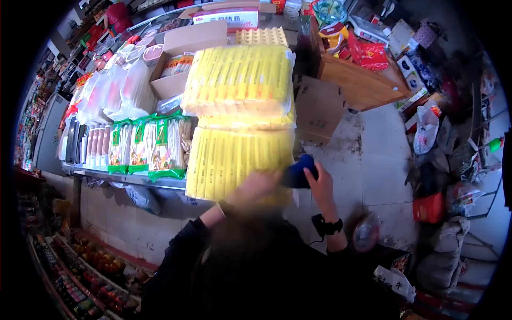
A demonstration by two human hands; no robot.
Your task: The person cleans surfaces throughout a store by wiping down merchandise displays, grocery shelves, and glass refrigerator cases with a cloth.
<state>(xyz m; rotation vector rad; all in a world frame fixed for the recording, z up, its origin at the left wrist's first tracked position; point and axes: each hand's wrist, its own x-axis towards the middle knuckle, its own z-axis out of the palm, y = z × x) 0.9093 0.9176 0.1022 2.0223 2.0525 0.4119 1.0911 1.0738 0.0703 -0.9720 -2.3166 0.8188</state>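
Observation:
My right hand (321, 184) is closed on a dark blue, soft-looking bundle (300, 172), perhaps cloth, at the right side of a yellow pack. Motion smears my left hand (258, 185), which lies over the lower right part of that lower yellow pack (224, 157). Whether its fingers grip the pack or the blue bundle cannot be made out. Another yellow plastic-wrapped pack (237, 80) of long, printed pieces sits just beyond, slightly higher. A dark band with a cord is around my right wrist.
Green-and-white noodle-like packets (141, 144) stand left of the yellow packs, with stacked plastic bags (128, 88) behind. An open cardboard box (176, 69) and an egg tray (261, 37) are farther back. At right are flattened cardboard (320, 109), a wooden counter (357, 80) and a red box (428, 208).

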